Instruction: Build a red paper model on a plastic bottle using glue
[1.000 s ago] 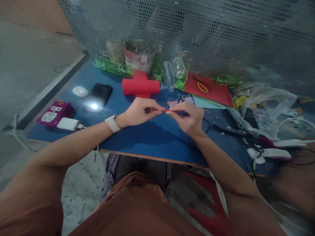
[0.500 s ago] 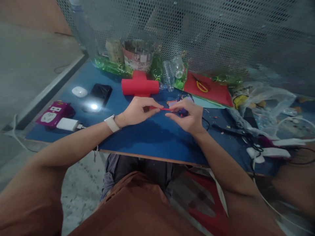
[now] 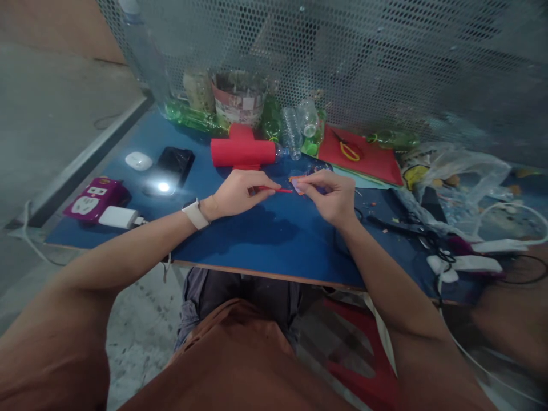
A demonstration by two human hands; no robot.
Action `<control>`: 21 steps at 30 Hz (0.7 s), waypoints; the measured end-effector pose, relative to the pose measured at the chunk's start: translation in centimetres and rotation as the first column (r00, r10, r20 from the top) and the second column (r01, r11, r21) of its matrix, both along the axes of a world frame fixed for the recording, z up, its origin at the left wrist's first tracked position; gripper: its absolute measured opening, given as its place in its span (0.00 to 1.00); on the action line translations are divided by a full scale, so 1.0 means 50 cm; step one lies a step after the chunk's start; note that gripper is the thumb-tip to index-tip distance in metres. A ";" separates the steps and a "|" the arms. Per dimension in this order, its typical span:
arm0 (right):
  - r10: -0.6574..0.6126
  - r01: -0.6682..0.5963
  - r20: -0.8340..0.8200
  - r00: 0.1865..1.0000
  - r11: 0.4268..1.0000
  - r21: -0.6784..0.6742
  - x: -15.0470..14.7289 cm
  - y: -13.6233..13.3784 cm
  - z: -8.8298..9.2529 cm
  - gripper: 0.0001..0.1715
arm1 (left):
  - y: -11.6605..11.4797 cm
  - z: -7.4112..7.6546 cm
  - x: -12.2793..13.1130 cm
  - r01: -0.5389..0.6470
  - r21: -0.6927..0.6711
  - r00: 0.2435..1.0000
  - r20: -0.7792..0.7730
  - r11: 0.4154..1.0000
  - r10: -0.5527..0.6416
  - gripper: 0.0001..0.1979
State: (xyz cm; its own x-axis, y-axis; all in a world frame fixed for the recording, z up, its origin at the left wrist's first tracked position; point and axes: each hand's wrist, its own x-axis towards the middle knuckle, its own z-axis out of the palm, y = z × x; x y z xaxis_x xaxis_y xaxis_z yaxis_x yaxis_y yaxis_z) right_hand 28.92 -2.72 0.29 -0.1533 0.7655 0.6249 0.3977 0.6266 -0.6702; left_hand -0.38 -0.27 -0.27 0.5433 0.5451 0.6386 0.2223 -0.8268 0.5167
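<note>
A thin red strip [image 3: 283, 190] is pinched between the thumb and forefinger of my left hand [image 3: 240, 193] and points to the right. My right hand [image 3: 331, 194] is closed, with thumb and forefinger pressed together just beyond the strip's free end. A small lilac piece [image 3: 295, 184] shows at those fingertips; whether it is held or lies behind them I cannot tell. Behind my left hand lies a red paper-wrapped roll [image 3: 244, 152], with a clear bottle neck [image 3: 281, 152] sticking out of its right end.
Several plastic bottles [image 3: 292, 134] and a tub [image 3: 240, 100] line the mesh panel. Yellow-handled scissors [image 3: 350, 151] rest on red sheets [image 3: 377, 164]. A lit phone [image 3: 171, 171], white mouse [image 3: 138, 161] and purple adapter [image 3: 92, 200] are left; a plastic bag [image 3: 462, 177] and cables are right.
My right thumb and forefinger have closed together and shifted off the strip's right end. My left hand keeps hold of the strip in nearly the same place.
</note>
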 end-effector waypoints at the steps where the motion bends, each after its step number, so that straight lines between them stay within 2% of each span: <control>1: 0.002 -0.002 0.001 1.000 1.000 0.002 0.001 0.000 0.001 0.09 | 0.001 -0.001 0.000 0.005 0.013 1.000 -0.005 1.000 -0.004 0.11; 6: 0.043 -0.043 0.008 0.999 0.998 0.055 0.007 0.000 0.007 0.07 | 0.003 -0.005 0.000 0.022 0.089 1.000 -0.020 0.996 -0.020 0.12; 11: 0.101 -0.115 0.152 0.983 0.990 0.082 0.013 0.002 0.012 0.02 | 0.006 -0.006 -0.001 -0.005 0.099 1.000 -0.020 0.995 0.007 0.12; 17: 0.108 -0.139 0.279 0.954 0.986 0.094 0.014 0.007 0.008 0.07 | 0.011 -0.011 -0.004 0.004 0.098 0.999 -0.052 0.995 0.001 0.13; 21: 0.164 -0.203 0.320 0.933 0.975 0.090 0.015 0.008 0.009 0.07 | 0.014 -0.013 -0.006 0.018 0.107 0.996 -0.084 0.994 -0.009 0.13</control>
State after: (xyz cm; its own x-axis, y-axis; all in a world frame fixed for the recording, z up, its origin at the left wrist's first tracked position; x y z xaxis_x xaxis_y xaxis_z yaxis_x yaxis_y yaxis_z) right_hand 29.69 -2.32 0.75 -0.4841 0.6281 0.6092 0.4435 0.7763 -0.4479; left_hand -0.67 0.41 -0.94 0.6037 0.4684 0.6451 0.2497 -0.8796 0.4050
